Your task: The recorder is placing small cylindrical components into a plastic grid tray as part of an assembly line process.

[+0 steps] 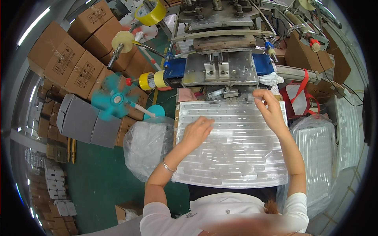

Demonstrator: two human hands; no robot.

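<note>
A white ribbed tray (220, 181), with rows of small clear pieces in its grooves, lies in front of my body. My left hand (197, 133) is over its left half, palm down, fingers bent and drawn together at the tips. What they hold, if anything, is too small to make out. At the tray's far right edge my right hand (269, 107) is raised with thumb and forefinger curled toward each other, beside the front of a metal press (220, 70). Anything between those fingertips cannot be made out. A small metal block (231, 93) sits at the front of the press.
Left of the tray is a clear plastic bag (145, 145) with white contents. A turquoise fan (117, 99) and stacked cartons (63, 59) stand farther left. On the right are a bagged ribbed tray stack (315, 157) and a red-handled bag (301, 96). Yellow tape rolls (151, 13) hang at upper left.
</note>
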